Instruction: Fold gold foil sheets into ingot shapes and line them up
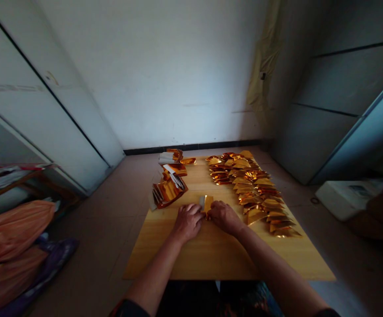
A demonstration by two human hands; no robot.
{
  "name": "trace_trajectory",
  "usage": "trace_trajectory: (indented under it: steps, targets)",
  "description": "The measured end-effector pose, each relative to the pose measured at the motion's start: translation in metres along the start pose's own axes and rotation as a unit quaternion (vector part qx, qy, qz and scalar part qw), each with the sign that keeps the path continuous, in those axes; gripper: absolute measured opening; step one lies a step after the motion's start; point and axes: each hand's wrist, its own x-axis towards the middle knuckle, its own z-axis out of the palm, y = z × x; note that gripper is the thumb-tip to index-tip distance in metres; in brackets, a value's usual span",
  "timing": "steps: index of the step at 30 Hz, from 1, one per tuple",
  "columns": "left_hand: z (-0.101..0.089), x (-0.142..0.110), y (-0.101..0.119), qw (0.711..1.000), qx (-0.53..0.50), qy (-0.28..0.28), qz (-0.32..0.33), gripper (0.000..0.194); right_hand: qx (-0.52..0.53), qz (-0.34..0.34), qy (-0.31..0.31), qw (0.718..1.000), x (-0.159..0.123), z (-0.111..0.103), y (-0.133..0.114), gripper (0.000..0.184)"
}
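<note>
A small sheet of gold foil paper [208, 203], with a pale strip along its left side, lies on the wooden board between my hands. My left hand [188, 220] rests at its lower left, fingers bent and their tips at the paper's edge. On the other side my right hand [223, 215] pinches the paper's lower right part. Loose stacks of gold foil sheets [169, 191] with whitish backs sit at the board's left. Many folded gold foil pieces [257, 193] stand in overlapping rows along the right. My fingertips partly hide the sheet's lower end.
The wooden board [224, 259] reaches toward my lap. Behind it rises a white wall [178, 88] with a dark skirting. Pale cabinets [62, 110] flank the left, with orange cloth [16, 224] below. A white box [343, 198] stands on the floor at right.
</note>
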Motion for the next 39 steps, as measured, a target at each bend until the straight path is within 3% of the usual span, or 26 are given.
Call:
trace_trajectory:
  steps: [10, 21, 39]
  targets:
    - [-0.003, 0.001, -0.005, 0.999, -0.031, -0.038, 0.015, 0.036, 0.040, -0.076, 0.049, 0.995, 0.001, 0.015, 0.023, 0.026]
    - [-0.012, -0.006, -0.003, 0.999, -0.019, -0.025, 0.015, 0.040, 0.007, -0.088, 0.015, 0.996, -0.002, 0.009, 0.018, 0.026]
    - [-0.005, -0.011, 0.000, 1.000, -0.023, 0.000, -0.012, 0.017, -0.046, -0.120, -0.003, 0.992, 0.001, 0.006, 0.010, 0.023]
